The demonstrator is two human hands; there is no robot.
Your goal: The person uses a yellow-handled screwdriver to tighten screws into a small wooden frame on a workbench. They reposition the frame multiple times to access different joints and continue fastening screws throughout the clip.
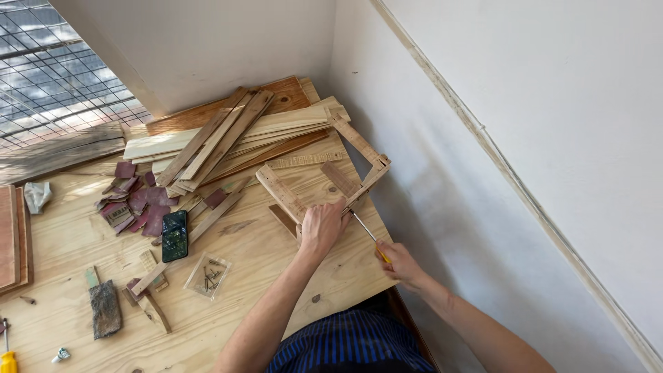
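Now left hand (321,226) grips wood frame (324,183), right hand (399,263) w/ screwdriver (366,233)

Head camera, looking steeply down — workbench (83,242) close, wall corner ahead

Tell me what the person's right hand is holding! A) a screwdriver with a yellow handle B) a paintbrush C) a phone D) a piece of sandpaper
A: the right hand grips a screwdriver with a yellow handle, its thin metal shaft pointing up at the wooden frame that the left hand holds steady on the plywood table.
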